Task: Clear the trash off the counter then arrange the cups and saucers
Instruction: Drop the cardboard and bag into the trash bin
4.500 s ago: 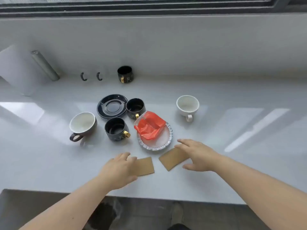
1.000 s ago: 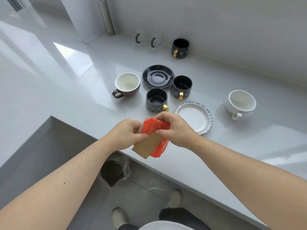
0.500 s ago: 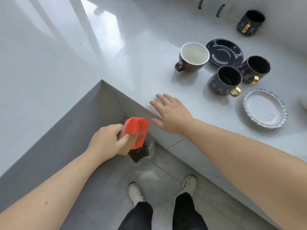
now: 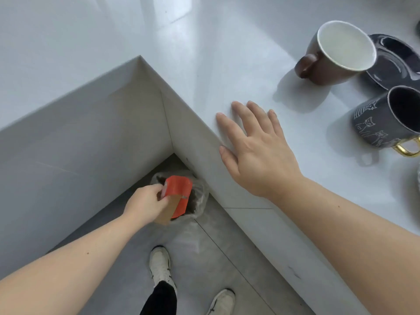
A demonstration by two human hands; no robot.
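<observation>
My left hand [image 4: 145,202] reaches down below the counter and grips the trash: a crumpled orange wrapper [image 4: 178,192] with brown cardboard pieces [image 4: 168,211] under it. It holds them right over a bin lined with a clear bag [image 4: 200,196] on the floor. My right hand [image 4: 256,148] lies flat, fingers spread, on the white counter [image 4: 227,64] near its edge. On the counter's right stand a brown cup with a white inside [image 4: 338,53], a black saucer [image 4: 397,62] and a dark cup with a gold handle [image 4: 386,119].
The counter makes an inner corner [image 4: 141,59], with grey cabinet faces dropping to the grey tiled floor [image 4: 204,258]. My two feet in white shoes [image 4: 160,262] stand just in front of the bin. A white saucer's rim shows at the right edge [image 4: 418,176].
The camera has swung down and closer. My left hand has carried the wrapper and cardboard lower, over the bin. My right hand now rests flat on the counter's edge.
</observation>
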